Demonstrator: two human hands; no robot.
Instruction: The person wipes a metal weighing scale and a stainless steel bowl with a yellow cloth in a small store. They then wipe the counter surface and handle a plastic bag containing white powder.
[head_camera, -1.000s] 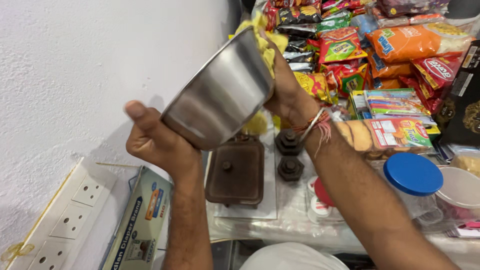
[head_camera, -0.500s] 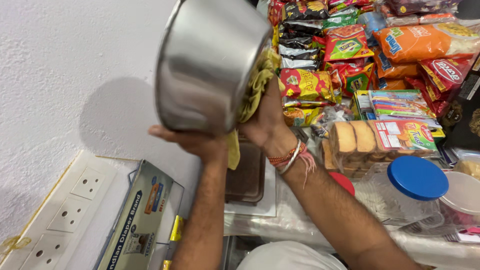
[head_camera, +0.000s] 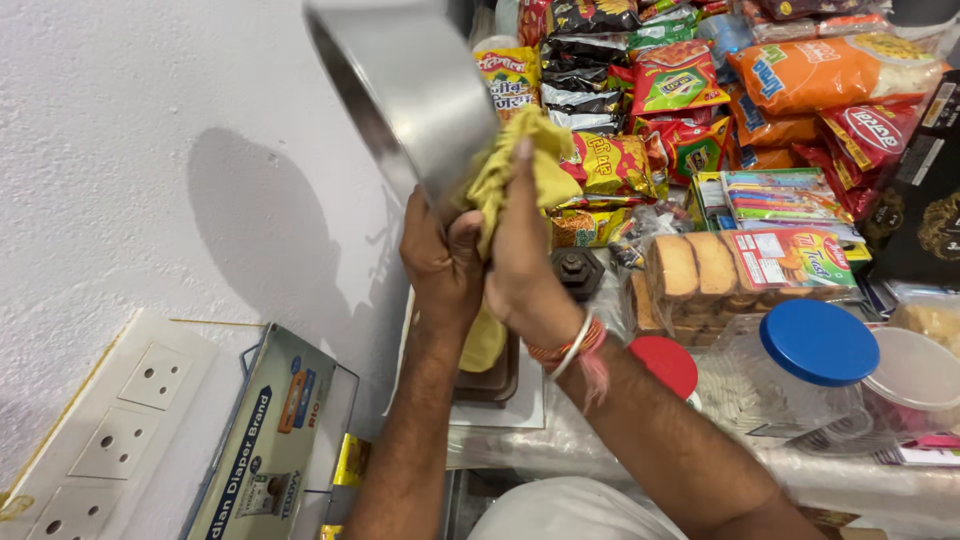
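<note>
Step in hand looks like wiping a steel bowl (head_camera: 405, 90) dry or clean with a yellow cloth (head_camera: 520, 165). Bowl is raised high at top of view, tilted on edge, open side turned toward the white wall (head_camera: 150, 150), base toward the shelf side. Left hand (head_camera: 440, 260) is closed on the bowl's lower rim, fingers curled round it, thumb side up. Right hand (head_camera: 520, 250) is folded over the cloth, pressing it against the bowl's outer base; fingers mostly extended along the cloth, not a tight fist. Cloth tail hangs down between both wrists. Red and white thread bands (head_camera: 570, 350) on right wrist.

Judgement: outer base is being rubbed; next move likely calls for turning the bowl in the left hand so the cloth reaches the rest of the outside or the inside, keeping firm hold since the steel is smooth.

Around: snack packets (head_camera: 700, 110) stacked thick at right, rusk pack (head_camera: 700, 270) just beside the right forearm, jar with blue lid (head_camera: 818, 342), red lid (head_camera: 665, 362), white tub (head_camera: 915, 372), dark iron weight (head_camera: 580, 270) behind the hands, brown tray (head_camera: 495, 375) below. Socket board (head_camera: 110, 430) and a printed carton (head_camera: 270, 440) lower left. Wall close on left and packets close on right leave little swing room for the bowl
</note>
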